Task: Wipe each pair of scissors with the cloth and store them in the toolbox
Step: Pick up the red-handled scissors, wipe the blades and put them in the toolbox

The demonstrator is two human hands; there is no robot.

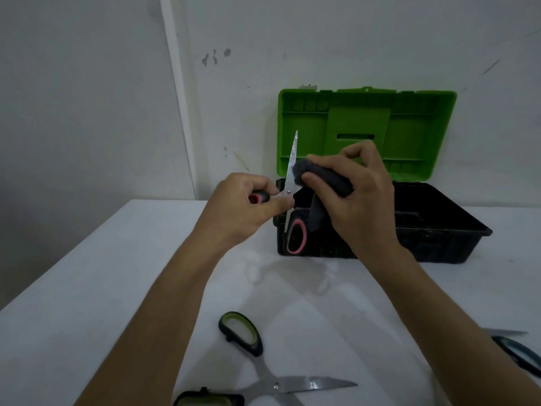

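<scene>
My left hand (248, 206) grips one handle of the red-and-black scissors (291, 168), which are held open with a blade pointing up in front of the toolbox. The other red handle loop (296, 237) hangs below. My right hand (360, 194) holds a dark grey cloth (322, 178) and presses it against the upright blade. The toolbox (439, 230) has a black base and an open green lid (366, 124) leaning toward the wall. Green-handled scissors (263, 373) lie open on the table near me.
A third pair of scissors (518, 353) with dark blue handles lies at the right edge, partly behind my right forearm. The white table (117, 273) ends at the left; a white wall stands close behind the toolbox.
</scene>
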